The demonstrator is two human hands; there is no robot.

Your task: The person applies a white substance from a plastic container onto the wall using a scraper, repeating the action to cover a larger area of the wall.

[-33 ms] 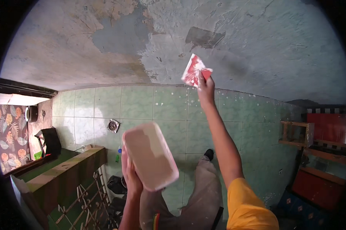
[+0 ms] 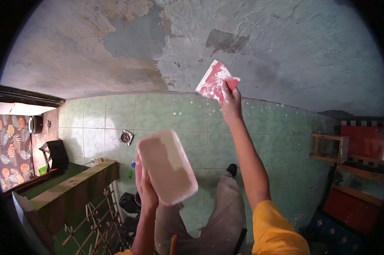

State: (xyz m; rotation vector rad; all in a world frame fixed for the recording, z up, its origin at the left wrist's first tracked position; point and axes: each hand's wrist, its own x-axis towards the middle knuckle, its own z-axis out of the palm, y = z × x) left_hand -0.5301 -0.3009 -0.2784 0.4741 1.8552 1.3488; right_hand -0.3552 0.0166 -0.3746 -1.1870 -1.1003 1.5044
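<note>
In my left hand [image 2: 146, 189] is a rectangular plastic tub [image 2: 191, 180] with rounded corners and a pinkish rim. My fingers wrap its left side, and smooth off-white paste lies inside. My right hand [image 2: 231, 104] stretches forward, closed on a red plastic putty scraper [image 2: 213, 85] smeared with white paste. The scraper is in front of the patchy grey wall [image 2: 281, 46], its broad blade edge toward the upper left. Whether the blade touches the wall I cannot tell. White paste also marks my right fingers.
Pale green floor tiles [image 2: 153, 112] carry white spatters along the wall. A small ashtray-like dish [image 2: 125, 137] sits on them. At left stand a wooden ledge [image 2: 73, 185] and a metal grille [image 2: 92, 223], with a black bag [image 2: 55, 155] beyond. Wooden furniture [image 2: 328, 148] stands at right.
The scraper has tilted slightly, its blade edge shifting a little left. The tub has moved slightly up in the view. Both hands keep their hold.
</note>
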